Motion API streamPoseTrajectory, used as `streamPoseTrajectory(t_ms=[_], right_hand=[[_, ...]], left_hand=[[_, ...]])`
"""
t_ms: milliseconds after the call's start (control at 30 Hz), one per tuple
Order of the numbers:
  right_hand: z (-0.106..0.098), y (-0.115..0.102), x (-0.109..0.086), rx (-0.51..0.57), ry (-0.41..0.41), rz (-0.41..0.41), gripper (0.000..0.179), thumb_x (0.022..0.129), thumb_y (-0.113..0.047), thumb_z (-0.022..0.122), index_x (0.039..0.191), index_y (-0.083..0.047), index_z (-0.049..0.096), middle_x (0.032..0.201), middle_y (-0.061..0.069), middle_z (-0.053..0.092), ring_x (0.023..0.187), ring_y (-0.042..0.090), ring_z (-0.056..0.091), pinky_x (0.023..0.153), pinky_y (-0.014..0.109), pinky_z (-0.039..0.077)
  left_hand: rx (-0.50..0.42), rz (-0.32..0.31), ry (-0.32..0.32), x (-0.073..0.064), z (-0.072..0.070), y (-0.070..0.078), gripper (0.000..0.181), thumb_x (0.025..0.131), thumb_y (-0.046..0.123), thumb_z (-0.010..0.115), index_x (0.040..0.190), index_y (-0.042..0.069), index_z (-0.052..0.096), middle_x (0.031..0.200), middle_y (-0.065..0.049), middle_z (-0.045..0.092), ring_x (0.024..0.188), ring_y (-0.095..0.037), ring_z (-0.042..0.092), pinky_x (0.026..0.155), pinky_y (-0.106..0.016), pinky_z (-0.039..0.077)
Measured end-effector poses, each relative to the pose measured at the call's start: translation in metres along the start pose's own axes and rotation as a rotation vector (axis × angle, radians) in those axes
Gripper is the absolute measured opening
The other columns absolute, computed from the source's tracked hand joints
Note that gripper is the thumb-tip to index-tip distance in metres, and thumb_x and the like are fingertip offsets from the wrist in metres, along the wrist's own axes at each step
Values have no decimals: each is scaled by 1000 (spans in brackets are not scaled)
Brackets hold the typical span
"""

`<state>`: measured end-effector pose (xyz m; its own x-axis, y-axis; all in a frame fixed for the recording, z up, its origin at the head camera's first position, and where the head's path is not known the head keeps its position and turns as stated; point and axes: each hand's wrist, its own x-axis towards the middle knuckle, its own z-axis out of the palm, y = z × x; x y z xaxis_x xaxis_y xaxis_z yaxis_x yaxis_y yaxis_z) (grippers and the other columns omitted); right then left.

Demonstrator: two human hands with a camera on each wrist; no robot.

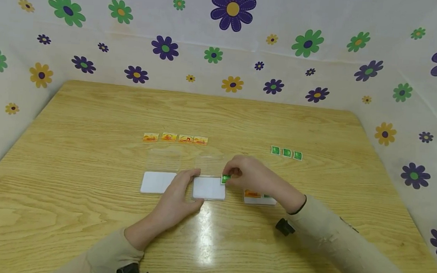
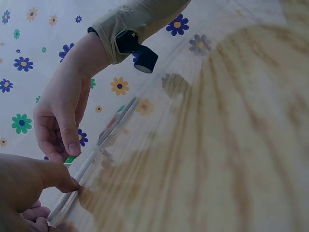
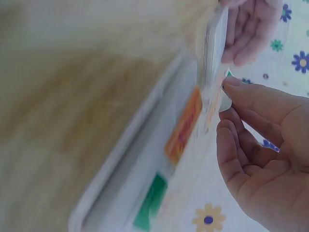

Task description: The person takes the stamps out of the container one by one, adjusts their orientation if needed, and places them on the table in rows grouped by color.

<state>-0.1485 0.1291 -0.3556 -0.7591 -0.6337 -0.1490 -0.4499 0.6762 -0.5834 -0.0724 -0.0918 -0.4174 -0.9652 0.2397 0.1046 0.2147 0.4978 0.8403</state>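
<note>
My right hand (image 1: 251, 176) pinches a small green sticker (image 1: 225, 179) between thumb and fingertips. The sticker is over the far right corner of the middle box (image 1: 208, 189), a flat clear box filled with white. In the right wrist view its pale underside (image 3: 225, 102) shows at the fingertips. My left hand (image 1: 175, 200) holds this box at its left end, thumb at the near edge and forefinger at the far edge. Under my right wrist lies another flat box (image 1: 260, 201), bearing an orange sticker (image 1: 252, 193) and a green one (image 3: 150, 200).
A third white-filled box (image 1: 157, 183) lies left of my left hand. Two clear lids (image 1: 163, 160) lie behind the boxes, faintly visible. Several orange stickers (image 1: 169, 137) form a row farther back, and three green stickers (image 1: 286, 153) lie at back right. Flowered cloth (image 1: 194, 35) surrounds the table.
</note>
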Motion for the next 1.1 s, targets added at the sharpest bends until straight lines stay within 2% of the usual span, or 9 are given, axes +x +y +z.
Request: streamPoseTrajectory(t_ms=[300, 567, 833, 1100], right_hand=[[-25, 30, 2, 10, 100, 89, 15, 85, -9, 72, 100, -6, 70, 91, 2, 64, 83, 18, 56, 73, 33, 50], [-45, 68, 0, 6, 199, 158, 19, 85, -6, 70, 103, 0, 69, 93, 11, 64, 84, 24, 55, 72, 36, 48], [-52, 91, 2, -3, 216, 221, 21, 86, -6, 70, 105, 3, 68, 96, 15, 65, 87, 27, 56, 75, 37, 47], [-56, 97, 5, -50, 212, 227, 20, 86, -4, 69, 104, 4, 69, 95, 15, 66, 87, 27, 57, 77, 41, 48]], left_hand=[[-4, 9, 4, 0, -1, 0, 66, 77, 8, 76, 134, -3, 46, 132, -15, 49, 120, -27, 46, 102, -41, 37], [3, 25, 6, -1, 0, -1, 66, 77, 9, 75, 135, -2, 45, 131, -15, 49, 121, -28, 44, 104, -43, 36], [1, 22, 7, -1, 1, -3, 67, 77, 8, 76, 135, -2, 45, 131, -15, 49, 120, -27, 45, 103, -42, 37], [2, 31, 11, -1, 0, -3, 68, 76, 7, 76, 136, -2, 45, 131, -15, 49, 121, -27, 45, 103, -42, 36]])
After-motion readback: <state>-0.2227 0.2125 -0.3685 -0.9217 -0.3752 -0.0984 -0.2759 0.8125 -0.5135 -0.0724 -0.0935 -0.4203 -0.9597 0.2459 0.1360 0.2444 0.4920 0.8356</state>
